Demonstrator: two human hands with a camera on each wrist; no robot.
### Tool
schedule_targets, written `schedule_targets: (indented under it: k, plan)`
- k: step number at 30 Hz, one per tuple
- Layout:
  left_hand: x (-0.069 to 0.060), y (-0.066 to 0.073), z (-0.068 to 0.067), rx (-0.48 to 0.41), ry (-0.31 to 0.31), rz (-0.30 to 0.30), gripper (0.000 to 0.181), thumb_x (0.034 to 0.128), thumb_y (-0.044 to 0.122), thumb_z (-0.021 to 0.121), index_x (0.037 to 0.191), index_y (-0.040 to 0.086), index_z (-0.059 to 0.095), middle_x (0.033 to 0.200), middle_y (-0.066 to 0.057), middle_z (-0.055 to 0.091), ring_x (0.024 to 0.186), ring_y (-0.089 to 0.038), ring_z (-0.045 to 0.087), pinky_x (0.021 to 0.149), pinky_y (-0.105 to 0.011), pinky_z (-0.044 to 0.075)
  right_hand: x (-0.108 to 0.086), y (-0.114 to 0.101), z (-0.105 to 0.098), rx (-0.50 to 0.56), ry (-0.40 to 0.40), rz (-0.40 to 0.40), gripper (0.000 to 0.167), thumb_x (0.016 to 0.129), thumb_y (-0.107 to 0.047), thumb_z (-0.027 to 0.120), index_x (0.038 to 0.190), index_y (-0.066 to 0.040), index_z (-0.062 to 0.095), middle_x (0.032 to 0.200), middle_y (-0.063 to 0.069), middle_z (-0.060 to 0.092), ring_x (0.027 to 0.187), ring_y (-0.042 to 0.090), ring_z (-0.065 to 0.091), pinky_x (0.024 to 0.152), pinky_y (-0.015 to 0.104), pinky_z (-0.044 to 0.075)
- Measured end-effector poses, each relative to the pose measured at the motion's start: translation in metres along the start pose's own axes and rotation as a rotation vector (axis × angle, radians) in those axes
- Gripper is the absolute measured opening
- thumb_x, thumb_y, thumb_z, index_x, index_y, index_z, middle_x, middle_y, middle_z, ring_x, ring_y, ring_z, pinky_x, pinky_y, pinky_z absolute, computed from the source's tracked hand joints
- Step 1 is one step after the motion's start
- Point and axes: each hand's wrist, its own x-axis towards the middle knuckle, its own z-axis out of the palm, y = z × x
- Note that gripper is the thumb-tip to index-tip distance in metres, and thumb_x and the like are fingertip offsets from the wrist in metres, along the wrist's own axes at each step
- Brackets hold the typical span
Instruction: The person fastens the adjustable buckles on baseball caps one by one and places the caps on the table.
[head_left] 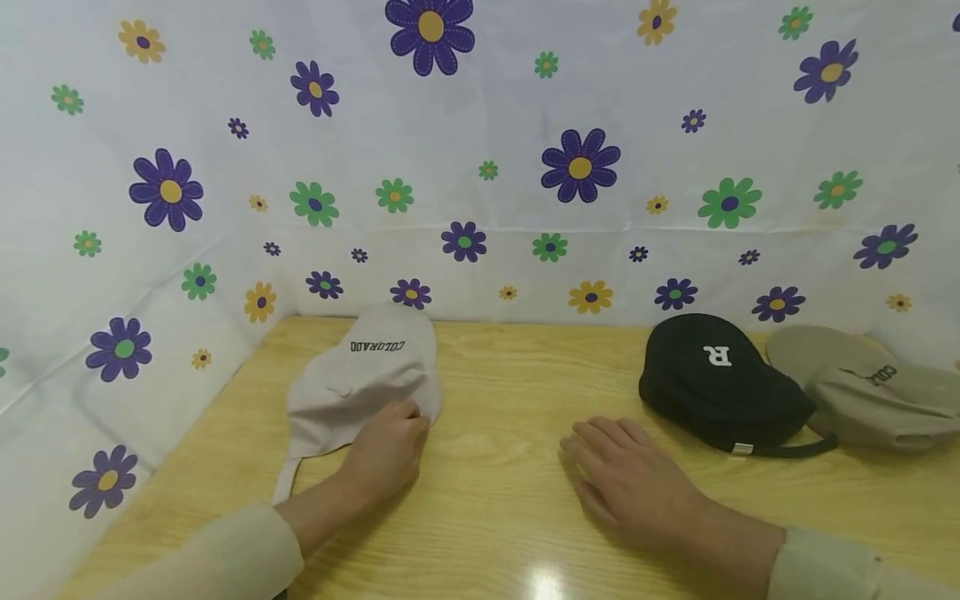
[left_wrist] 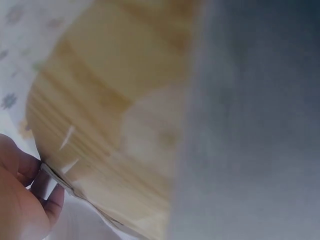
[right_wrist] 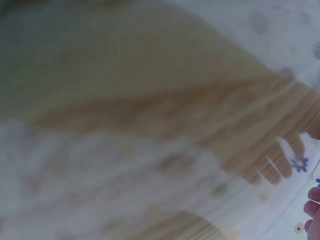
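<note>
A light grey cap (head_left: pixel 360 383) with dark COLORADO lettering lies at the left of the wooden table, its strap hanging toward the near side. My left hand (head_left: pixel 390 450) pinches the cap's edge on its near right side. In the left wrist view the thumb and fingers (left_wrist: pixel 55 202) of that hand close on a thin pale edge. Further right, my right hand (head_left: pixel 630 483) lies palm down just over or on the tabletop, fingers extended and nothing in them. In the right wrist view only some of its fingertips (right_wrist: pixel 312 205) show at the edge.
A black cap (head_left: pixel 690 396) with a white R sits at the right of the table (head_left: pixel 510 375). Beside it, partly behind, lies a khaki cap (head_left: pixel 862 400). A white flowered cloth (head_left: pixel 480 125) rises along the table's back and left edges.
</note>
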Motion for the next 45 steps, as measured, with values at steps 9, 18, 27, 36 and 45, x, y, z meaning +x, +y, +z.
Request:
schedule_targets:
  k: [9,18,27,36,45]
  plan:
    - [0.003,0.008,0.002,-0.009,-0.001,0.023,0.022,0.0787,-0.006,0.062,0.064,0.009,0.054,0.072,-0.002,0.046,0.065,-0.018,0.045,0.062,-0.033,0.046,0.001,-0.003,0.002,0.003,-0.002,-0.018,0.038,0.095,-0.031,0.060,0.128,-0.013,0.063,0.132,0.008,0.060,0.121,0.026,0.053,0.102,0.045,0.042]
    - [0.011,0.021,0.003,-0.040,-0.015,0.021,0.024,0.0808,-0.004,0.064,0.063,0.009,0.056,0.070,-0.002,0.047,0.066,-0.019,0.047,0.065,-0.034,0.047,0.002,-0.003,0.003,-0.003,-0.006,-0.018,0.038,0.095,-0.031,0.059,0.129,-0.014,0.063,0.131,0.007,0.060,0.121,0.025,0.053,0.102,0.045,0.042]
    - [0.014,0.031,0.009,-0.025,-0.036,0.043,0.021,0.0794,-0.003,0.065,0.064,0.009,0.056,0.072,-0.003,0.048,0.066,-0.019,0.048,0.064,-0.034,0.047,0.005,-0.005,0.001,0.015,-0.050,-0.013,0.041,0.097,-0.032,0.058,0.134,-0.015,0.059,0.137,0.008,0.058,0.125,0.025,0.051,0.105,0.046,0.041]
    - [0.017,0.039,0.009,-0.035,-0.028,0.078,0.020,0.0783,-0.002,0.064,0.065,0.009,0.054,0.074,-0.003,0.050,0.067,-0.019,0.049,0.065,-0.032,0.047,0.010,-0.010,0.000,0.008,-0.074,-0.020,0.041,0.097,-0.034,0.057,0.134,-0.015,0.059,0.138,0.008,0.058,0.128,0.025,0.051,0.107,0.046,0.040]
    - [0.019,0.046,0.011,-0.059,-0.009,0.125,0.019,0.0765,-0.002,0.064,0.066,0.008,0.053,0.074,-0.003,0.049,0.066,-0.018,0.047,0.065,-0.031,0.046,0.013,-0.011,0.002,0.004,-0.044,-0.043,0.041,0.096,-0.033,0.058,0.133,-0.015,0.059,0.136,0.008,0.059,0.125,0.025,0.052,0.105,0.045,0.041]
